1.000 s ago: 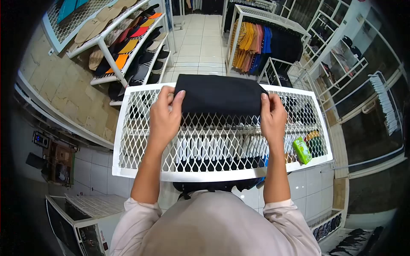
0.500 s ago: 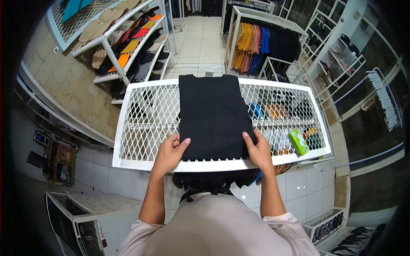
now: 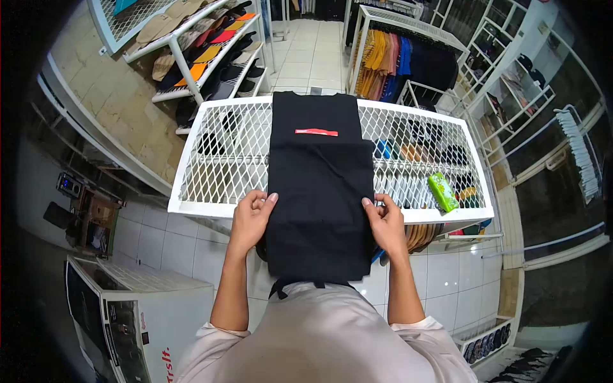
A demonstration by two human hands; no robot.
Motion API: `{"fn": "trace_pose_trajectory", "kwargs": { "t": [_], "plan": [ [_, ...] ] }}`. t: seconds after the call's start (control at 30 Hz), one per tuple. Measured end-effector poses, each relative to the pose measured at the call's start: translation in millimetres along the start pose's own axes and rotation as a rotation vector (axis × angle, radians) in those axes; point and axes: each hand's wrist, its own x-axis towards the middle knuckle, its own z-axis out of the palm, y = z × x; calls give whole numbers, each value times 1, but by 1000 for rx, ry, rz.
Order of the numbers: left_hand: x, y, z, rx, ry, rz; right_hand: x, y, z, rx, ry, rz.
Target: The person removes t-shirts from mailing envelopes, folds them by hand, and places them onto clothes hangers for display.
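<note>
Black garment, hands at edges, grip unclear

Red "TrsIt." on wht box, btm L; red strip on blk shirt illeg.

Black garment with red strip

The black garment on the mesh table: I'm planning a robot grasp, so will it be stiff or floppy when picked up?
Likely floppy: the black garment shows soft creases. Its fold may come open, since one layer overlaps another below the red strip. It might slip forward, as its near end extends past the front rim of the mesh table.
</note>
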Motion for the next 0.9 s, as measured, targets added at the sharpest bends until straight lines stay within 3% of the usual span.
{"fn": "trace_pose_trajectory", "kwargs": {
  "t": [0.03, 0.1, 0.17, 0.23, 0.3, 0.37, 0.57, 0.63, 0.73, 0.8, 0.9],
  "plan": [
    [-10, -3, -5, 2, 7, -8, -3, 9, -2, -10, -38, -35],
    [-29, 2, -19, 199, -245, -11, -8, 30, -9, -16, -75, -75],
    [-37, -2, -23, 208, -344, -34, -15, 52, -16, 33, -312, -93],
    [-44, 1, -12, -116, -146, -14, -25, 49, -3, 174, -240, -73],
    [-44, 1, 2, -215, -47, -66, -29, 32, 5, 159, -58, -28],
    [-39, -25, 6, 101, 50, 48, -33, 40, 11, 111, 7, -35],
    [-62, -2, -5, 356, -8, -10, -43, 65, 2, -23, -91, 14],
    [-64, 21, 8, 567, 293, 318, -47, 66, 8, 8, -66, -24],
    [-32, 55, 45, 354, 165, 360, -49, 65, 22, 139, 42, -81],
    [12, 65, 80, 479, 44, 475, -46, 65, 26, 132, 58, -42],
    [91, 76, 140, 628, -22, 482, -47, 64, 31, 110, 106, -29]
  ]
}}
